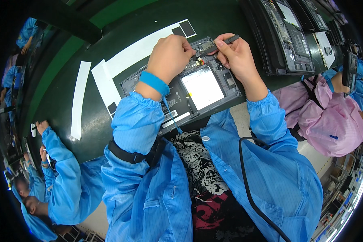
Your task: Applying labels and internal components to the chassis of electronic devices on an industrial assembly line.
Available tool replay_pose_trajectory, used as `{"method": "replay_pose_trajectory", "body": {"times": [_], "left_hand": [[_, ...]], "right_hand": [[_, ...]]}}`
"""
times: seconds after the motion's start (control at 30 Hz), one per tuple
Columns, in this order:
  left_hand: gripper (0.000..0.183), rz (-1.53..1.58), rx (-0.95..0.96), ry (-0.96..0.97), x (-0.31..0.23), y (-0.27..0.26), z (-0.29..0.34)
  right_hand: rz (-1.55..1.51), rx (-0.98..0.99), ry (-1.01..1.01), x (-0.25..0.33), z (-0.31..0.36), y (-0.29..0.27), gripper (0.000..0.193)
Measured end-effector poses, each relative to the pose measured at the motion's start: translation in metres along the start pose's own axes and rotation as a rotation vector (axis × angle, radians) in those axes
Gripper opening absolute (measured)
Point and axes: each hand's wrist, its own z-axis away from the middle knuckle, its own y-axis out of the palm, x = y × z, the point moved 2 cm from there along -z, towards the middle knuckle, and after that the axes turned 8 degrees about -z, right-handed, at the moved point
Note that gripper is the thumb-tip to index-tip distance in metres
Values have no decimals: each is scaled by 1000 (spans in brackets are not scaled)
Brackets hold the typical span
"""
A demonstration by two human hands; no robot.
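Observation:
An opened laptop base (232, 94) lies on the bench before me, its inner parts bare. Inside it are a black battery (177, 97) with a bright white sheet (203, 89) and a small bundle of coloured wires (200, 61). My left hand (170, 54), with a blue wrist strap (154, 82), pinches at the base's far edge; what is between its fingertips is too small and hidden to name. My right hand (237, 56) grips black tweezers (232, 39), whose tips point left, down onto the parts close to my left fingertips.
White backing strips (80, 101) lie on the dark green bench, one bearing black pads (186, 29). A stack of opened laptop bases (288, 40) stands at the right. People in blue (68, 181) work at the left; a person in pink (330, 117) is at the right.

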Motion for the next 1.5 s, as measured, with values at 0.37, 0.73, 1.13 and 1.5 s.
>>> {"method": "replay_pose_trajectory", "body": {"times": [0.37,0.73,1.13,1.5], "left_hand": [[22,145,-210,-5,3,-6,14],[43,-161,-114,178,-27,-4,74],[45,-370,-161,292,-34,14,72],[29,-86,-215,18,-17,-48,118]], "right_hand": [[6,-11,0,-1,0,0,16],[92,-25,18,2,1,2,17],[-50,-144,-22,-3,-1,-7,27],[8,-116,-56,-6,0,-5,29]]}}
